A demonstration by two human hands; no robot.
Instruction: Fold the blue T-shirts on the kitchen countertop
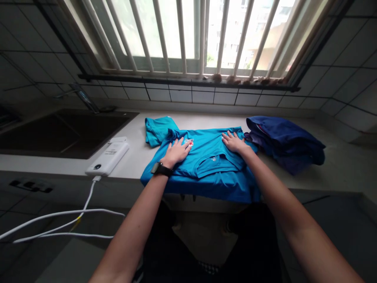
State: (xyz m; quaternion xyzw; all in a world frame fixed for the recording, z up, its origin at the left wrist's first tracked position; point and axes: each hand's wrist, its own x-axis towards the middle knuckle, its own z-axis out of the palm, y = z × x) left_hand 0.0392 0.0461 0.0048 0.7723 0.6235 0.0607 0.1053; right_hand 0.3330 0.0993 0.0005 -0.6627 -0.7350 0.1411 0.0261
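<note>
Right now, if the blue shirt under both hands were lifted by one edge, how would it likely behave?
Probably floppy: the blue shirt already drapes over the counter edge. Likely light, lying thin and flat under the left hand and right hand. Its folds would probably fall open.

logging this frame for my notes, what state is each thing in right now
bright blue polo shirt: spread flat on the counter, front edge hanging over
left hand: open, palm pressed on the shirt
right hand: open, flat on the shirt
dark blue clothes pile: folded, stacked at the right
white power bank: lying flat, white cable plugged in
</note>
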